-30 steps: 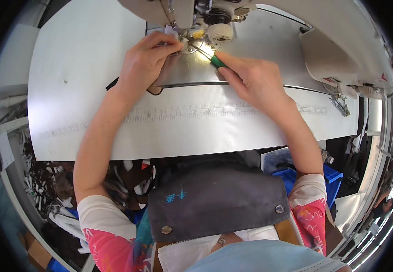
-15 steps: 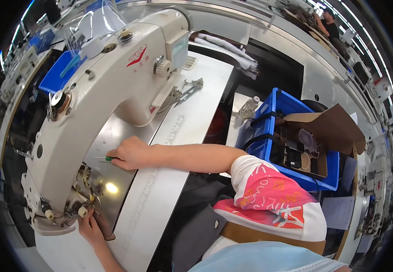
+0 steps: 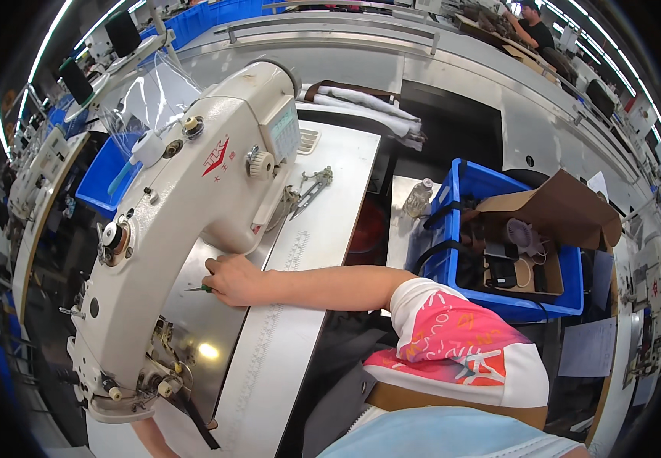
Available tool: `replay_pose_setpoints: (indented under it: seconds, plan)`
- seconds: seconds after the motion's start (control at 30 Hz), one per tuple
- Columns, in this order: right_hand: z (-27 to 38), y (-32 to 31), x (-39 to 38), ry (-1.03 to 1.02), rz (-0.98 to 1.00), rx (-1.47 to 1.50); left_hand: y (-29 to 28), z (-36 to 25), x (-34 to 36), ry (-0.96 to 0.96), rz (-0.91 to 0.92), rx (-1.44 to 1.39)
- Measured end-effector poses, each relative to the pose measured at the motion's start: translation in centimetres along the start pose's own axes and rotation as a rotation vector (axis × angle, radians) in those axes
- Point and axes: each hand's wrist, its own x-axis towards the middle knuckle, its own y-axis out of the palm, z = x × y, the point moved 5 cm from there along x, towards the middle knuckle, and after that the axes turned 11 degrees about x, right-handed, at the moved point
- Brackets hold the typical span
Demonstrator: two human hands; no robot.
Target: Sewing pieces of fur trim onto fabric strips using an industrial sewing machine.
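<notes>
A cream industrial sewing machine stands at the left, with a metal bed plate. My right hand rests over the right part of the bed, closed around a green-handled tool with a thin metal tip pointing left. My left forearm rises from below to the machine's needle end; that hand is hidden behind the head. A dark strip lies under the needle end. Metal attachments lie on the white table edge beyond my right hand.
At the right stand a blue crate holding an open cardboard box, and a bottle. Folded white fabric lies behind. A blue bin and thread cones are at the back left. Another person sits at the far right.
The view has swung right. My right hand has drawn the green tool away from the needle area to the right side of the bed; my left hand has become hidden behind the machine.
</notes>
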Motion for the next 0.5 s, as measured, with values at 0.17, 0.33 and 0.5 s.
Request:
replay_pose_setpoints:
  seconds: [0.17,0.33,0.5]
  plan:
    - [-0.4,-0.6,-0.2,-0.035,-0.055,-0.017,8.4,-9.2,3.5,0.107,0.009,-0.116]
    - [-1.3,0.2,0.4,-0.037,-0.032,0.03,13.5,-15.8,5.5,0.194,0.001,-0.221]
    - [-0.7,3.5,1.9,0.002,0.029,-0.098,-3.0,-3.8,10.7,-0.001,-0.466,-0.238]
